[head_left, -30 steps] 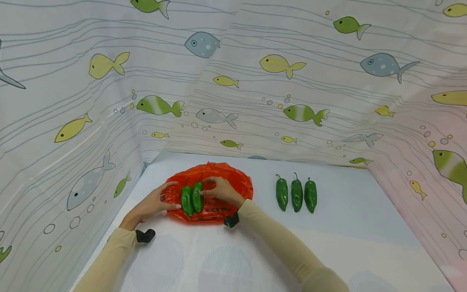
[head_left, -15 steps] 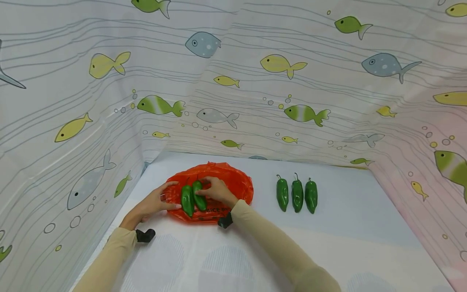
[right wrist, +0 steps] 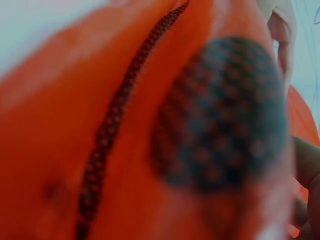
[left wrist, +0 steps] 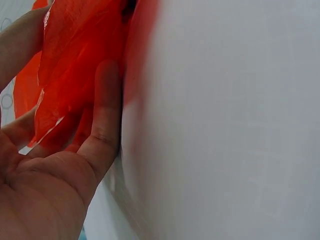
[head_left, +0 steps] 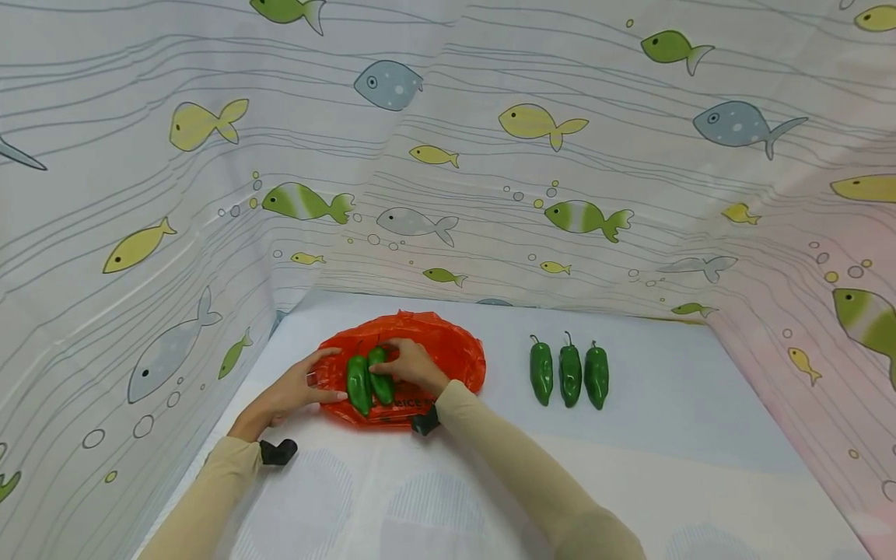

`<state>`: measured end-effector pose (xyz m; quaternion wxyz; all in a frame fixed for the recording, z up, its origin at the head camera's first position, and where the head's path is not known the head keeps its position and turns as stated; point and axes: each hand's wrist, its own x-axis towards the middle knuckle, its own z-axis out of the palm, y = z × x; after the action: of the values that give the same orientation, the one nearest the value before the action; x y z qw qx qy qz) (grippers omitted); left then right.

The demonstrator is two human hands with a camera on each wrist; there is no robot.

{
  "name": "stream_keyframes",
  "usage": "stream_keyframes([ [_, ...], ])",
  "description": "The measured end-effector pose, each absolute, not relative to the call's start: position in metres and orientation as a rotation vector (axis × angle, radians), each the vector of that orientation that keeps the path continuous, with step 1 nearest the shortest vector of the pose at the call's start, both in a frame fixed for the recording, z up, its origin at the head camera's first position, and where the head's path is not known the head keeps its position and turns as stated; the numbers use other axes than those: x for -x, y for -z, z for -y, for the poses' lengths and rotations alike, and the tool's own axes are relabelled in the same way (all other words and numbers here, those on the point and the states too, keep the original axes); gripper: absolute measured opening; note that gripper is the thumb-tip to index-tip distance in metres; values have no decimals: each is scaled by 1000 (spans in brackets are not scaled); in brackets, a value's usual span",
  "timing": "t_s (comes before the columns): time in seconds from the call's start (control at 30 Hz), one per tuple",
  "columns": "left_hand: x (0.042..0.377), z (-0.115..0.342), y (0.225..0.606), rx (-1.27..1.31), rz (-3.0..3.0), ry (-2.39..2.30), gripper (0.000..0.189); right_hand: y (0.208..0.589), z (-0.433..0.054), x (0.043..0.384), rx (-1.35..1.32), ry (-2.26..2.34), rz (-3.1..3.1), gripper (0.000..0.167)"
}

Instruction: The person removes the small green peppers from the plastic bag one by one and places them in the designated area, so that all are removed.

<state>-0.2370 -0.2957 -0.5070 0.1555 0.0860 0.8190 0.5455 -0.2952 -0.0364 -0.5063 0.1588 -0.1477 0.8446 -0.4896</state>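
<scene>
Your right hand (head_left: 413, 362) pinches a green pepper (head_left: 383, 387), probably light, firm, slick, so grab mid-body; left hand (head_left: 287, 393) fingers spread against the bag (head_left: 458, 346).

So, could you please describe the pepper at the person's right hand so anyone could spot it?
On the white table, find the red bag, left of three green peppers in a row. Two more show against it; the wanted pepper is held by the right hand, unlike its left neighbour.

L hand (head_left: 290, 395): fingers (head_left: 325, 355) spread | R hand (head_left: 413, 362): pinching | arms (head_left: 525, 459) fwd, R angled L
</scene>
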Motion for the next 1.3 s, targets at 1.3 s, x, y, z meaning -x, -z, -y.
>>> stream_keyframes([
  [1.3,239,297,508,-241,-2316,-1586,96,492,20,288,446,1492,-2310,56],
])
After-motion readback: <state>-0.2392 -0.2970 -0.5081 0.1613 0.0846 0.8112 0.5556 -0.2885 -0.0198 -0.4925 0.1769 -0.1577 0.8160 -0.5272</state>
